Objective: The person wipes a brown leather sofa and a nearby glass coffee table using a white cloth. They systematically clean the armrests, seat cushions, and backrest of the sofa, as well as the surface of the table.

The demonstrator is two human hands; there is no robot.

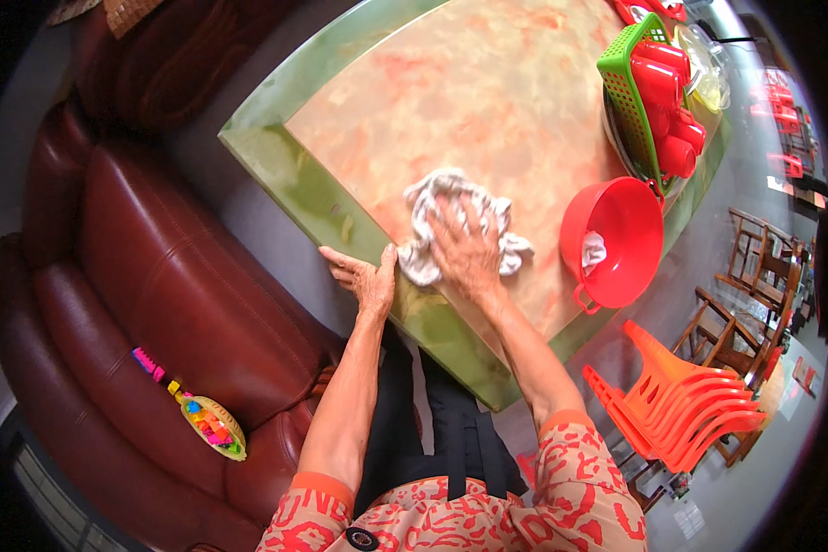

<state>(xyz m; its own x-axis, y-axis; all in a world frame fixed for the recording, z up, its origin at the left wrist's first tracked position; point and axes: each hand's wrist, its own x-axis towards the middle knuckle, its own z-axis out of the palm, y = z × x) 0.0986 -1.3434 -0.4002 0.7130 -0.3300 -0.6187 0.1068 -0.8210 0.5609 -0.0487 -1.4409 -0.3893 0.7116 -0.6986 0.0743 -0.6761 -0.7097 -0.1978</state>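
Right hand (466, 250), fingers spread, presses white cloth (420, 228), likely soft, light, best held mid-bunch; left hand (372, 285), half-open, perhaps touches surface (488, 110) edge.

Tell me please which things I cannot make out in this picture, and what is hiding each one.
All in the head view:
- Palm of the right hand: turned down, hidden by the hand's own back.
- Tabletop patch under the white cloth: covered by the cloth.
- Far end of the table: cut off by the upper picture edge.
- Some red cups: partly hidden behind the green basket.
- White item inside the red basin: too small to identify.
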